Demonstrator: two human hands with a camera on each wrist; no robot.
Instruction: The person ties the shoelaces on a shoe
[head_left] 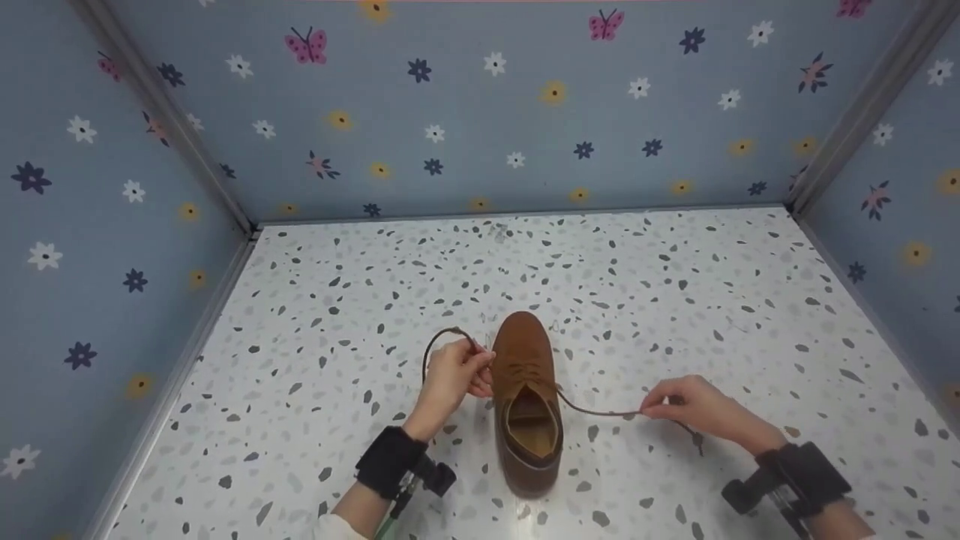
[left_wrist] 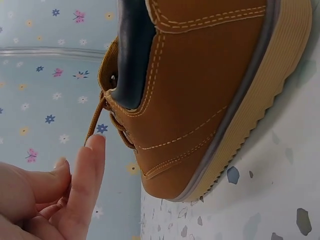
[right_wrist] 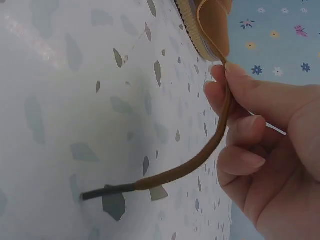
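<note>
A brown lace-up shoe (head_left: 523, 349) stands upright on the speckled surface, toe pointing away from me. To its left, my left hand (head_left: 454, 375) pinches one end of the brown shoelace (head_left: 426, 356), which loops up and outward behind the fingers. In the left wrist view the lace (left_wrist: 95, 117) runs from the eyelets of the shoe (left_wrist: 200, 90) down to that hand (left_wrist: 55, 200). Out to the right, my right hand (head_left: 694, 405) pinches the other lace end (head_left: 600, 412) between thumb and forefinger. Its dark tip (right_wrist: 107, 191) dangles free below the right hand (right_wrist: 270, 135).
A white terrazzo-patterned surface (head_left: 337, 300) lies under the shoe. Blue panels (head_left: 480, 97) printed with flowers and butterflies stand at the back, left and right. Black camera straps (head_left: 394, 459) sit around both wrists.
</note>
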